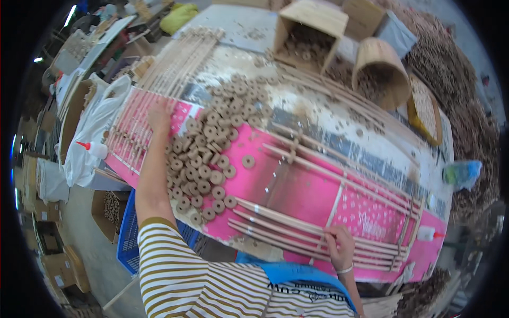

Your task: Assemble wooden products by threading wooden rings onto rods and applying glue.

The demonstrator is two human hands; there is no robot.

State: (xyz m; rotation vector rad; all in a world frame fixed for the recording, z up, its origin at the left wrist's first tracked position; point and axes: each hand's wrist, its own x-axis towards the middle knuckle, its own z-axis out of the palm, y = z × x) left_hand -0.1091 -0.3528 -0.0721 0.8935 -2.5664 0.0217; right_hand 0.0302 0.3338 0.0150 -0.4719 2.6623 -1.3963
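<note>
My left hand (159,115) reaches out over a row of thin wooden sticks (185,63) at the left of the table; its fingers are blurred. My right hand (340,245) is closed at the near edge, fingers pinched on a wooden rod (281,216) that lies with several others. Those rods run right into small cross pieces (398,254). Between my hands lies a heap of brown rings (204,164) with holes in the middle, on a pink sheet (302,185). More sticks with small pieces on them (130,139) lie below my left hand.
A white glue bottle with a red tip (95,149) is at the left, another (428,233) at the right. An open wooden box (307,32) and a round tub (382,74) of brown pieces stand at the back. A blue crate (127,238) sits below the table.
</note>
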